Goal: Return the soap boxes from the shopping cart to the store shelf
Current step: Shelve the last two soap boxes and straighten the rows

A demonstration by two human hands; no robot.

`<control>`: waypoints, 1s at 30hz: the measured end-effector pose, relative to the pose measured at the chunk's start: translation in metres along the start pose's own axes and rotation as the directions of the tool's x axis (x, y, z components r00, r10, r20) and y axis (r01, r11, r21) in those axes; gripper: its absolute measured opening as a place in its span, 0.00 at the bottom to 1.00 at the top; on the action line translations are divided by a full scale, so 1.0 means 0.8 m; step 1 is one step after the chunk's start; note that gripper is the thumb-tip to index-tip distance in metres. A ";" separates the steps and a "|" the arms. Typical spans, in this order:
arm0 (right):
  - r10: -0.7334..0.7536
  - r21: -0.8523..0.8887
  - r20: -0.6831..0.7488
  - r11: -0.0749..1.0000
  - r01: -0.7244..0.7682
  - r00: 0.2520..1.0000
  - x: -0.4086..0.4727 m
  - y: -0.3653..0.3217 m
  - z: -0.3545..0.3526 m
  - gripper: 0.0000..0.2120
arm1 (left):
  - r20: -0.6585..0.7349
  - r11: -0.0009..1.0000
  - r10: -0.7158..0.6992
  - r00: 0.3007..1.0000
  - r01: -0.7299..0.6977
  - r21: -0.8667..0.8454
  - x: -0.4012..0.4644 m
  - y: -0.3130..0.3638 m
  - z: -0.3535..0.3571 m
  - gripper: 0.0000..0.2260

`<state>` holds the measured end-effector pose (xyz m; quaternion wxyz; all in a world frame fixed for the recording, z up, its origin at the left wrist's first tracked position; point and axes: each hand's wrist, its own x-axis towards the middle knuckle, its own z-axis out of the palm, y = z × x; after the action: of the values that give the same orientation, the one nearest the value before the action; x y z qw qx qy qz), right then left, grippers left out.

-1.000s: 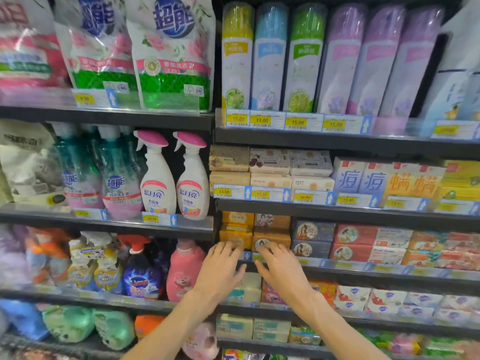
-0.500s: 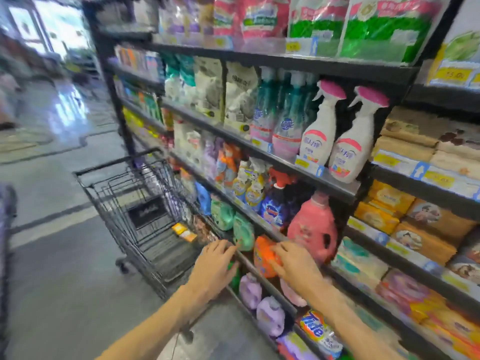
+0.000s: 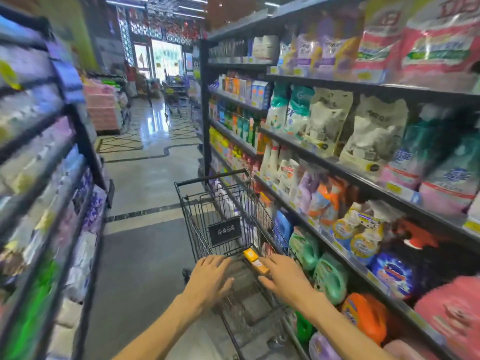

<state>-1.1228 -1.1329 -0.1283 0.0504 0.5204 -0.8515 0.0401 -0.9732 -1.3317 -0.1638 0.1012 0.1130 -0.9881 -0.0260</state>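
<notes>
A black wire shopping cart (image 3: 207,201) stands in the aisle close against the right-hand shelf. In its basket lie orange-yellow soap boxes (image 3: 255,260). My left hand (image 3: 211,278) hovers over the cart's near end with fingers straight and spread, holding nothing. My right hand (image 3: 281,278) reaches over the basket just beside the soap boxes, fingers extended, also empty. The shelf section with the soap boxes is out of view.
The store shelf (image 3: 337,165) on the right carries detergent bottles, pouches and spray bottles. Another shelf unit (image 3: 52,178) lines the left side, blurred. The glossy aisle floor (image 3: 145,183) runs ahead toward a bright entrance with stacked goods.
My view has swung left from the soap shelf to the aisle and cart. Both empty hands left the shelf and came down over the cart's basket.
</notes>
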 end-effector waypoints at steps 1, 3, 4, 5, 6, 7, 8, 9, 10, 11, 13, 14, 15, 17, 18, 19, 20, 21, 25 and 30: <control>-0.020 0.007 -0.001 1.000 0.020 1.000 0.030 -0.014 0.008 0.26 | -0.005 1.000 -0.020 1.000 0.020 -0.005 0.007 -0.029 -0.004 0.27; -0.017 0.033 0.008 0.999 0.017 1.000 0.086 -0.042 0.019 0.28 | -0.021 1.000 -0.021 1.000 0.021 0.011 0.021 -0.082 -0.006 0.26; 0.001 0.033 0.019 0.999 -0.002 1.000 0.112 -0.053 0.025 0.29 | -0.022 0.999 -0.013 1.000 0.014 0.032 0.028 -0.107 -0.008 0.26; 0.007 0.045 0.020 0.999 -0.008 1.000 0.136 -0.061 0.031 0.29 | -0.004 0.999 -0.012 1.000 0.012 0.037 0.035 -0.128 -0.012 0.25; 0.014 0.059 0.037 0.998 -0.017 0.999 0.156 -0.071 0.034 0.30 | 0.021 1.000 -0.011 1.000 0.011 0.025 0.043 -0.148 -0.013 0.24; 0.017 0.063 0.042 0.998 -0.020 0.999 0.175 -0.078 0.038 0.30 | 0.034 1.000 -0.006 0.999 0.005 0.023 0.053 -0.166 -0.010 0.24; 0.023 0.064 0.049 0.998 -0.026 0.999 0.192 -0.083 0.041 0.30 | 0.041 0.999 0.000 0.999 -0.001 0.033 0.063 -0.183 -0.006 0.23; 0.029 0.058 0.050 0.998 -0.032 0.998 0.207 -0.084 0.045 0.30 | 0.056 0.999 0.006 0.998 -0.008 0.043 0.075 -0.196 -0.003 0.24; 0.046 0.056 0.056 0.997 -0.049 0.997 0.223 -0.084 0.048 0.31 | 0.080 0.999 0.013 0.997 -0.016 0.037 0.091 -0.209 0.002 0.24; 0.060 0.068 0.059 0.996 -0.064 0.996 0.238 -0.082 0.053 0.31 | 0.093 0.999 0.027 0.995 -0.030 0.033 0.107 -0.220 0.011 0.24; 0.090 0.103 0.077 0.990 -0.098 0.993 0.268 -0.071 0.068 0.31 | 0.110 0.997 0.058 0.992 -0.064 0.051 0.141 -0.241 0.033 0.24; 0.110 0.108 0.093 0.987 -0.120 0.990 0.284 -0.062 0.078 0.31 | 0.124 0.996 0.069 0.990 -0.074 0.042 0.160 -0.249 0.044 0.24; 0.127 0.112 0.104 0.984 -0.139 0.986 0.300 -0.052 0.089 0.31 | 0.132 0.996 0.081 0.988 -0.086 0.033 0.180 -0.257 0.057 0.25; 0.168 0.132 0.118 0.974 -0.183 0.979 0.334 -0.030 0.113 0.31 | 0.161 0.993 0.113 0.980 -0.117 0.020 0.223 -0.272 0.080 0.27; 0.197 0.148 0.129 0.965 -0.216 0.972 0.350 -0.018 0.125 0.31 | 0.203 0.992 0.123 0.971 -0.128 0.011 0.246 -0.279 0.089 0.27; 0.229 0.174 0.146 0.952 -0.253 0.962 0.366 -0.005 0.139 0.30 | 0.247 0.990 0.136 0.959 -0.142 0.005 0.269 -0.286 0.099 0.28; 0.265 0.196 0.161 0.936 -0.294 0.951 0.381 0.010 0.153 0.30 | 0.282 0.988 0.153 0.947 -0.157 -0.007 0.294 -0.292 0.111 0.28; 0.299 0.209 0.175 0.920 -0.333 0.938 0.395 0.025 0.167 0.29 | 0.312 0.985 0.169 0.935 -0.173 -0.016 0.318 -0.298 0.123 0.28; 0.423 0.209 0.286 0.848 -0.486 0.860 0.430 0.075 0.222 0.29 | 0.368 0.963 0.265 0.891 -0.263 -0.055 0.405 -0.323 0.186 0.24; 0.546 0.182 0.401 0.739 -0.648 0.735 0.438 0.128 0.260 0.27 | 0.493 0.929 0.360 0.792 -0.353 -0.110 0.487 -0.313 0.264 0.28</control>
<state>-1.3820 -1.4208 -0.2914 -0.1870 0.2153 -0.9531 0.1018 -1.3335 -1.6583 -0.3132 -0.1570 -0.0864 -0.9829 -0.0413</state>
